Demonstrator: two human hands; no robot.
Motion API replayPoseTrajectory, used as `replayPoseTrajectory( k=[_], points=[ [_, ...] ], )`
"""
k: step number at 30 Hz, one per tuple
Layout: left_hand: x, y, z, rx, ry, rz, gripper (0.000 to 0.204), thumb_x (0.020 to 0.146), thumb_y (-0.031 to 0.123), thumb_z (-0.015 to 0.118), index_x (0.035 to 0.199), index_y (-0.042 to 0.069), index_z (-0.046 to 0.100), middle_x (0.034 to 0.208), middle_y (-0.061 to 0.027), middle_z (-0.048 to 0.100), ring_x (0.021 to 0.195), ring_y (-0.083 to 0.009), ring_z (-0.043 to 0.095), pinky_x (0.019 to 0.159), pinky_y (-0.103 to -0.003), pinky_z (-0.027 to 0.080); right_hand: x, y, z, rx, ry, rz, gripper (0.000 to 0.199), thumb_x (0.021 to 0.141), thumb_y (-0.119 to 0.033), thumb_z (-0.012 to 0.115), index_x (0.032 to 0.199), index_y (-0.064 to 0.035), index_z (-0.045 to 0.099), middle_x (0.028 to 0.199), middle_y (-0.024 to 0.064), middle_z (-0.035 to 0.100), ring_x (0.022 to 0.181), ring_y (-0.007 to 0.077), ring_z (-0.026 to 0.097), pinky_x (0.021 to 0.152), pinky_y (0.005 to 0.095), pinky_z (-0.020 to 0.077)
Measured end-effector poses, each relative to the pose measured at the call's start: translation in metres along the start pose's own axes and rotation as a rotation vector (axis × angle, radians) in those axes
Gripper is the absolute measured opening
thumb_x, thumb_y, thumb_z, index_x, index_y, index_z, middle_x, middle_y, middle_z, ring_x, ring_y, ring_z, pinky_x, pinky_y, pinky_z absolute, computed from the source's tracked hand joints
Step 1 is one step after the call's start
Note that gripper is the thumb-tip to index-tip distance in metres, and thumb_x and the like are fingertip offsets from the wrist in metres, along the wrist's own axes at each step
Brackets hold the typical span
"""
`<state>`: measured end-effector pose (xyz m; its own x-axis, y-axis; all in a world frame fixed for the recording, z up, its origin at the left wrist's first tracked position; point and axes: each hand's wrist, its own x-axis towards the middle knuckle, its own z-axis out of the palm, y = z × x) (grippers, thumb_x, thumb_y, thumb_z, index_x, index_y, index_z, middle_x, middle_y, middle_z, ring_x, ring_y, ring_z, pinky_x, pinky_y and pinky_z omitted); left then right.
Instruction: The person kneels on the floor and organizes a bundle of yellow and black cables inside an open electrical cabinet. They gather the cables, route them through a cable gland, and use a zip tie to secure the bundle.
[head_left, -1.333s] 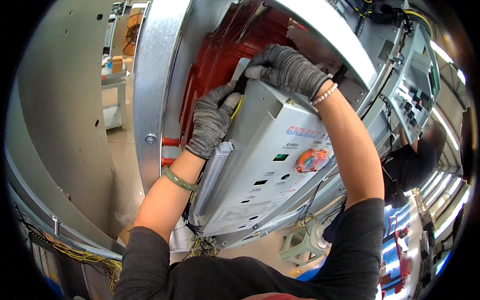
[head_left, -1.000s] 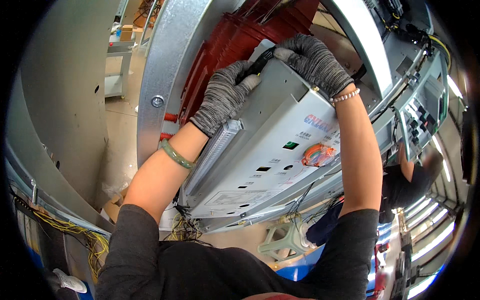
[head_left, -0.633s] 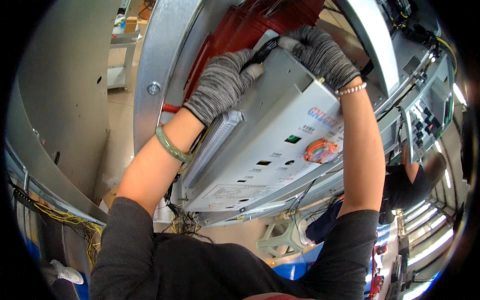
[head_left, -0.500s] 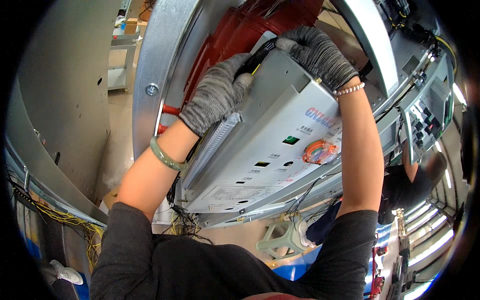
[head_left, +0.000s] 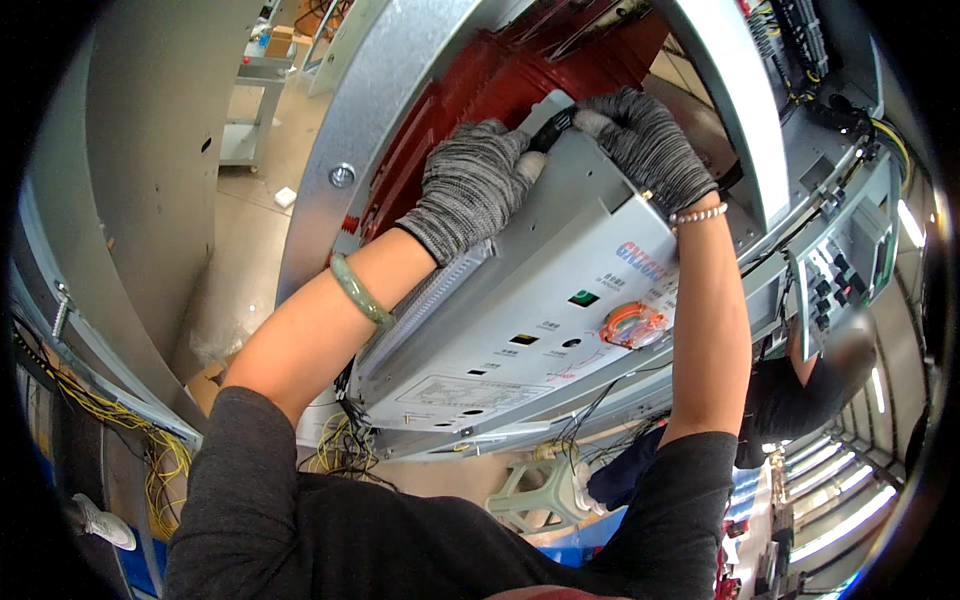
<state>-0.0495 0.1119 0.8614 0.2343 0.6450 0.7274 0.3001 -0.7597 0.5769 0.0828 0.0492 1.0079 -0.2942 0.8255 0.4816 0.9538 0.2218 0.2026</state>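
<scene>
A big grey metal frame (head_left: 350, 150) curves across the view. A flat grey metal box (head_left: 540, 310) sits inside it, and this box is the landmark for all else here. Behind the top end of the box is a dark red part (head_left: 500, 75). To the right of the box is a panel of black switches and wires (head_left: 835, 270), and another person in dark clothes (head_left: 810, 390) is just below that panel. Under the bottom end of the box hang thin black wires (head_left: 590, 420), and yellow wires (head_left: 150, 450) lie far off to the lower left.

Both hands wear grey knit gloves. The left hand (head_left: 470, 185) lies on the top left corner of the box, with its fingers curled and pressed close together over the edge. The right hand (head_left: 645, 145) lies on the top right corner, its fingers bent down over the top edge. Between the two hands, at the top edge of the box, is a small black part (head_left: 553, 128). Fingertips of both hands touch it, but I cannot tell if they pinch it.

On the box face are a round orange ring (head_left: 632, 325) and a small green square (head_left: 583, 297). A green bangle (head_left: 360, 290) is on the left wrist, and a bead bracelet (head_left: 697, 213) on the right.
</scene>
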Motion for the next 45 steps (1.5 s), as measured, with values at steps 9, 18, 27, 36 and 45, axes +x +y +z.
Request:
replayPoseTrajectory(
  k=[9,18,27,36,45],
  points=[
    [0.004,-0.017,-0.002,-0.38,-0.076,-0.153,0.045,0.08,0.045,0.057,0.101,0.006,0.066,0.088,-0.0169,0.066,0.083,-0.0276,0.063,0.079,-0.035,0.047,0.008,-0.016,-0.002,0.064,-0.171,0.125,0.036,0.082,-0.036,0.062,0.1,-0.0056,0.067,0.091,0.016,0.066,0.086,0.0253,0.064,0.08,0.0341,0.0478],
    [0.001,-0.007,0.002,-0.303,0.042,-0.058,0.042,0.086,0.039,0.055,0.109,0.004,0.061,0.099,-0.0205,0.063,0.091,-0.0314,0.061,0.085,-0.037,0.045,0.007,0.004,-0.004,0.038,-0.19,0.003,0.033,0.084,-0.031,0.059,0.106,-0.0072,0.064,0.101,0.017,0.063,0.095,0.0282,0.06,0.086,0.0352,0.0451],
    [0.002,-0.002,-0.011,-0.216,-0.089,-0.191,0.044,0.091,0.042,0.045,0.109,0.005,0.061,0.097,-0.0209,0.062,0.09,-0.0315,0.06,0.085,-0.036,0.044,0.004,-0.005,-0.012,-0.026,-0.177,-0.046,0.03,0.085,-0.028,0.056,0.104,-0.0068,0.065,0.096,0.0189,0.064,0.089,0.0308,0.062,0.083,0.0366,0.0467],
    [0.0,0.023,-0.034,-0.266,-0.192,-0.3,0.048,0.089,0.045,0.045,0.09,0.001,0.064,0.072,-0.012,0.065,0.068,-0.0188,0.062,0.073,-0.031,0.047,0.0,-0.001,-0.012,-0.032,-0.189,-0.013,0.033,0.085,-0.031,0.054,0.104,-0.0058,0.064,0.095,0.019,0.064,0.089,0.0316,0.062,0.084,0.0377,0.0458],
    [-0.005,-0.003,-0.026,-0.138,-0.146,-0.074,0.034,0.09,0.033,0.051,0.104,0.003,0.062,0.088,-0.0154,0.064,0.083,-0.0247,0.06,0.081,-0.035,0.044,-0.002,-0.002,-0.01,0.017,-0.149,0.001,0.031,0.083,-0.03,0.055,0.102,-0.0066,0.066,0.094,0.0181,0.065,0.087,0.0311,0.063,0.083,0.0374,0.0464]
  ],
)
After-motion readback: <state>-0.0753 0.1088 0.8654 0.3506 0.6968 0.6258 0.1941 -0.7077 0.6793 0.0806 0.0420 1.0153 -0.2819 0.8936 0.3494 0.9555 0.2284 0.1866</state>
